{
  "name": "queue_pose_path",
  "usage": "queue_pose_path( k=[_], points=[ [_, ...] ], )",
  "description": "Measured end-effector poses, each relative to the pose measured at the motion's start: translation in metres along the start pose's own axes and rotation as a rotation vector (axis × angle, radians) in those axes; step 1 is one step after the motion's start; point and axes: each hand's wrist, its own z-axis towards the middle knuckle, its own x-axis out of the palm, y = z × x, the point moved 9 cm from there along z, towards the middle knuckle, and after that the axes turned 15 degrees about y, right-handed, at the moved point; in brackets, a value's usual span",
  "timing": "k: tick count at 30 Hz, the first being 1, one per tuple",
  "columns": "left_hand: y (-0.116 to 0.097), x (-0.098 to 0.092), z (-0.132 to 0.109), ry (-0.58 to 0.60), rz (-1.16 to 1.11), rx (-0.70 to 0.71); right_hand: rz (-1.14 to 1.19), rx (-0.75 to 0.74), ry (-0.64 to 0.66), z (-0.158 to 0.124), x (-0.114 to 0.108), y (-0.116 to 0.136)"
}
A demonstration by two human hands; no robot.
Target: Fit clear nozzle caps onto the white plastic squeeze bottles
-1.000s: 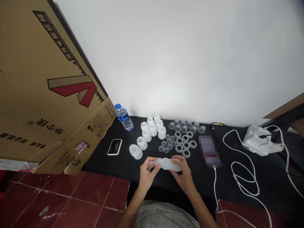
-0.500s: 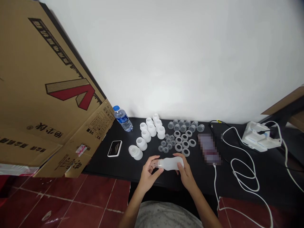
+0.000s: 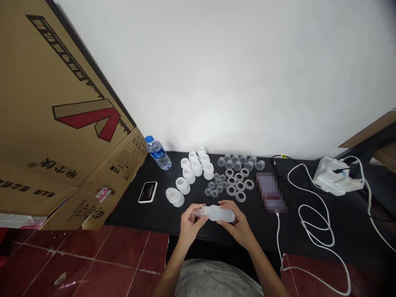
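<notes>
A translucent white baby bottle [image 3: 220,213] lies sideways between my two hands above the front of the black table. My left hand [image 3: 190,222] is closed around its clear top at the left end. Wrapped around the bottle's body and base is my right hand [image 3: 237,226]. Behind them are small clear nipples [image 3: 217,185], pale rings [image 3: 240,187] and clear domed caps [image 3: 237,166], several of each. Several open white bottles [image 3: 183,186] stand to the left in slanting rows. In front of these is a bottle with a clear top [image 3: 175,197].
A water bottle [image 3: 159,153] and a black-faced white device [image 3: 147,192] are at left, beside a large cardboard box [image 3: 83,123]. To the right lie a blurred phone [image 3: 270,192] on a white cable [image 3: 332,231] and a white power strip [image 3: 331,181]. A wall runs behind the table.
My right hand has shifted its grip, with the thumb now lower along the bottle. Both hands still hold the bottle. The whole view has moved slightly.
</notes>
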Motion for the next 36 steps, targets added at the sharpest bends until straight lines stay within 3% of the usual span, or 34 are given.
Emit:
queue_pose_path(
  k=[3,7,14,21,30,36],
  points=[
    [-0.008,0.002,-0.003,0.033,0.006,0.079,0.153,0.124,-0.021,-0.003,0.003,-0.023],
    [-0.006,0.010,-0.006,0.100,0.040,0.063,0.349,0.252,-0.047,-0.009,0.009,-0.045],
    [-0.004,0.016,-0.004,0.122,0.029,0.043,0.387,0.047,-0.197,-0.006,-0.010,-0.020],
    [-0.002,0.015,-0.005,0.136,0.047,0.056,0.414,0.199,-0.303,-0.006,-0.013,-0.036],
    [0.004,0.019,0.000,0.150,-0.005,0.009,0.387,0.183,-0.334,-0.008,-0.013,-0.033],
    [-0.008,0.018,-0.001,0.167,0.001,0.108,0.393,0.185,-0.303,-0.006,-0.011,-0.037]
  ],
)
